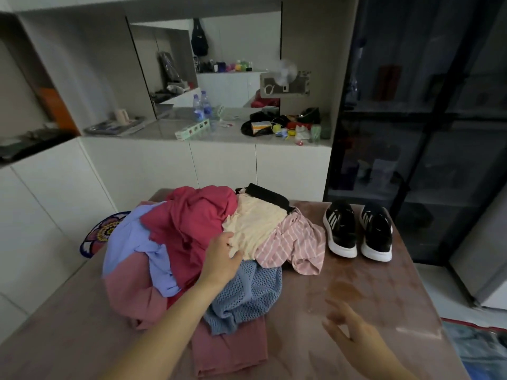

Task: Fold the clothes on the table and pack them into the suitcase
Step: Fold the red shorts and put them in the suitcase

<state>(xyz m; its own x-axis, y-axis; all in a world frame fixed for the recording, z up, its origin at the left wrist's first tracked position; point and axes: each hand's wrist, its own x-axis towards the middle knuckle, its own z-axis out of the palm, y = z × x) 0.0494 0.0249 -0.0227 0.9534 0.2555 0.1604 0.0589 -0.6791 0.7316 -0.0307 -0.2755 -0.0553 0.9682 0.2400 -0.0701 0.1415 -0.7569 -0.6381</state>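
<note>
Our left hand pinches the cream garment on the pile. At five o'clock, our right hand spreads its fingers over the table.

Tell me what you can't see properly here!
Head view:
- Right hand: fingers smeared by motion blur.
- Clothes pile: lower garments buried under others, like the cream top the left hand grips.
- Blue thing, bottom right: cut by the frame edge.
- Dark cabinet: contents too dim.
</note>
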